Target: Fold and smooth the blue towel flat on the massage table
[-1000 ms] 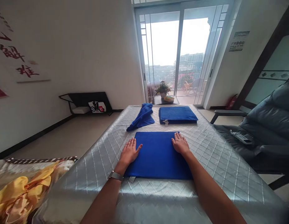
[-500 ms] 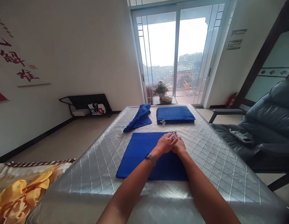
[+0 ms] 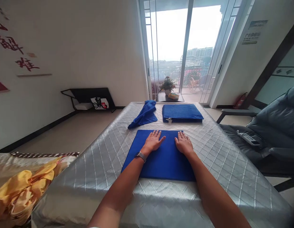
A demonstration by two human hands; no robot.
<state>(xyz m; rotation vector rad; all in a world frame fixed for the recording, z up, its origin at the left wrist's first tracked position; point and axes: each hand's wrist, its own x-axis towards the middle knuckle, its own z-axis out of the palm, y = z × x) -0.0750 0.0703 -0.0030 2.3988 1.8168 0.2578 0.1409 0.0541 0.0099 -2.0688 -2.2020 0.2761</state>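
A flat, folded blue towel [image 3: 166,161] lies smooth on the silver quilted cover [image 3: 99,167] in front of me. My left hand [image 3: 153,141] rests flat on its upper left part, fingers stretched forward and thumb out to the side. On its upper right edge lies my right hand [image 3: 184,142], palm down with the fingers extended. Neither hand grips anything. Beyond it, to the right, sits a neat stack of folded blue towels [image 3: 182,112] with a white tag. A crumpled blue towel [image 3: 144,114] is left of that stack.
A dark armchair [image 3: 275,126] with a white power strip [image 3: 249,138] on its seat stands at the right. Yellow cloth [image 3: 25,190] is heaped at the lower left. A small table with a potted plant [image 3: 168,85] stands behind the far edge, before the glass doors.
My left hand has slid left across the towel, away from my right hand, which it overlapped before. The hands now lie apart. The view has shifted slightly.
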